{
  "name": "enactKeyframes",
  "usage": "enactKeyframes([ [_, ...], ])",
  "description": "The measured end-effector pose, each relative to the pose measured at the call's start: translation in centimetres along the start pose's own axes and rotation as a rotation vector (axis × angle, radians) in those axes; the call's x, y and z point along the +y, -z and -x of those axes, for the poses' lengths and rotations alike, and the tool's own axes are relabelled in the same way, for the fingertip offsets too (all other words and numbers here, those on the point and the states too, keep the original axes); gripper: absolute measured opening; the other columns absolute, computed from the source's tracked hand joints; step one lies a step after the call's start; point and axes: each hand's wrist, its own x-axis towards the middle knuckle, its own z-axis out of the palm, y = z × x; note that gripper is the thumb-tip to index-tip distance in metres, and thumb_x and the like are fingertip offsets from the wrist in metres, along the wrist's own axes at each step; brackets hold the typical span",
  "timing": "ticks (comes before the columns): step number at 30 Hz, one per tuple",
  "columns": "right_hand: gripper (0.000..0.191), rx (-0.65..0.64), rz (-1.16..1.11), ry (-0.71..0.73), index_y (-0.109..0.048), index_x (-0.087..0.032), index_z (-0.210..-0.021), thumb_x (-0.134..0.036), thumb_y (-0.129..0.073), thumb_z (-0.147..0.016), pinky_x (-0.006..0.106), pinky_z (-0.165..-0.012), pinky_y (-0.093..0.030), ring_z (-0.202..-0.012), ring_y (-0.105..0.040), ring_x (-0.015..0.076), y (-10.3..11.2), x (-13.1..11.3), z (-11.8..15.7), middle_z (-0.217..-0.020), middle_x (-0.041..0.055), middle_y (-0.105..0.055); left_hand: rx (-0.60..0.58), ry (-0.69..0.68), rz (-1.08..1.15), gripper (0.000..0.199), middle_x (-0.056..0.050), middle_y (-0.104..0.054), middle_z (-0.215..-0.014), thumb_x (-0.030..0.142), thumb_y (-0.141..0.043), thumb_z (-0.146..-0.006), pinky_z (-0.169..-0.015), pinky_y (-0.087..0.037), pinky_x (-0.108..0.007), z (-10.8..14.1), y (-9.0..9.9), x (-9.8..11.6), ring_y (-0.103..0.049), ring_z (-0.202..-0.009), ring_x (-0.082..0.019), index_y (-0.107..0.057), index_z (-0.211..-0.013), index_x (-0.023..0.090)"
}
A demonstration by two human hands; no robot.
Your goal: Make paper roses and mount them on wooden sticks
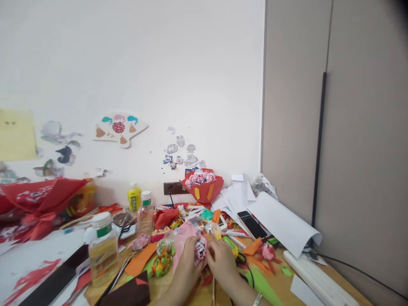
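A pink-and-white paper flower [200, 250] sits between my hands at the front middle of the table. My left hand [187, 262] is closed around its left side, with the thumb below. At its right edge, the fingers of my right hand [223, 260] are curled and pinched on the paper; the exact fingertip contact is partly hidden. Below my right hand a thin stick [213, 292] points toward me; whether it joins the flower cannot be seen. Pink paper [185, 233] lies just behind my left hand. A yellow-green tool [230, 246] rests beyond my right hand.
A red-wrapped bouquet [204, 190] stands against the wall. Clear bottles [103, 250] and a yellow bottle [134, 198] are on the left. A phone [252, 225], a curled white sheet [282, 221] and a white bar [318, 280] lie right, with paper scraps and a black cable around.
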Motion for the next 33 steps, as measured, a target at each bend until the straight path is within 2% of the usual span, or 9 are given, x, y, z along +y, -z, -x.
enactKeyframes([
  [10, 0.016, -0.015, -0.002, 0.059, -0.05, -0.019, -0.065, -0.005, -0.048, -0.071, 0.025, -0.062, -0.031, -0.066, -0.049, 0.0151, -0.3, 0.1, 0.3, -0.068, -0.0002, -0.056, -0.029, 0.028, -0.014, 0.038, -0.014, -0.063, -0.102, 0.015, -0.053, -0.072, -0.081, -0.049, -0.036, 0.0, 0.3, 0.7, -0.06, -0.094, -0.025, -0.052, -0.11, 0.013],
  [20, 0.015, -0.036, -0.06, 0.043, -0.047, -0.018, -0.057, -0.008, -0.048, -0.068, 0.022, -0.054, -0.027, -0.057, -0.046, 0.0124, -0.1, 0.5, -0.1, -0.058, -0.003, -0.051, -0.053, 0.041, 0.011, 0.039, -0.013, -0.063, -0.103, 0.013, -0.054, -0.07, -0.084, -0.048, -0.037, 0.2, 0.8, 1.4, -0.059, -0.096, -0.025, -0.053, -0.109, 0.015],
  [25, 0.017, -0.039, -0.056, 0.066, -0.05, -0.018, -0.06, -0.011, -0.047, -0.075, 0.022, -0.056, -0.03, -0.061, -0.05, 0.0134, -0.1, 0.7, 0.0, -0.062, -0.0014, -0.055, -0.054, 0.039, 0.029, 0.036, -0.012, -0.063, -0.102, 0.015, -0.055, -0.072, -0.083, -0.048, -0.037, 0.0, 0.7, 1.4, -0.059, -0.096, -0.025, -0.052, -0.108, 0.017],
  [33, 0.014, -0.027, 0.035, 0.073, -0.054, -0.019, -0.068, -0.005, -0.05, -0.072, 0.024, -0.062, -0.033, -0.069, -0.052, 0.0158, 0.4, 0.3, 0.1, -0.07, -0.0001, -0.057, -0.031, 0.048, 0.034, 0.031, -0.01, -0.063, -0.097, 0.018, -0.056, -0.072, -0.079, -0.049, -0.037, -0.2, 0.9, 1.9, -0.06, -0.089, -0.024, -0.053, -0.103, 0.018],
])
